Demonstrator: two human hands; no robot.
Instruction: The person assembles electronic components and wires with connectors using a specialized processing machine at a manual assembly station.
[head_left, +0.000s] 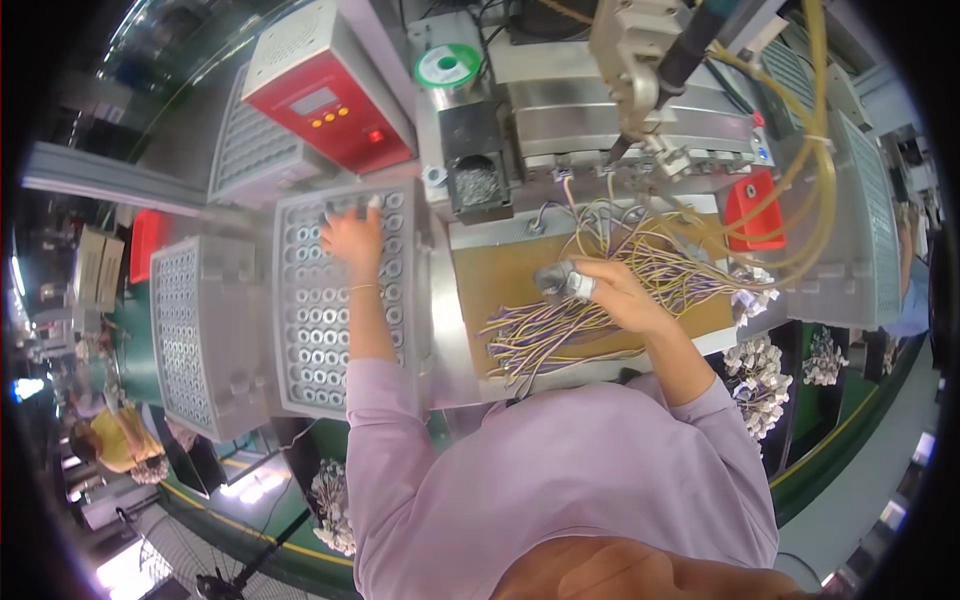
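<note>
My left hand [354, 240] is over the far part of a grey tray [283, 350] that holds rows of small metallic rings [322, 335]. Its fingers are apart and touch or hover just above the rings, with a pale cover on one fingertip. My right hand [622, 295] is above a brown work mat [480, 275], its fingers drawn together and their tips wrapped in grey and white covers. Whatever sits between those fingertips is too small or hidden to make out. Beneath and around this hand spreads a bundle of yellow, white and purple wires [560, 325], with white connectors [752, 295] at the right end.
A metal fixture [620, 125] spans the back, with a soldering head [650, 110] and yellow tubes [822, 170] above it. Farther left are a solder wire spool [448, 66], a black box of metal shavings [478, 185] and a red-and-white control unit [335, 110]. A red bin [752, 212] stands right.
</note>
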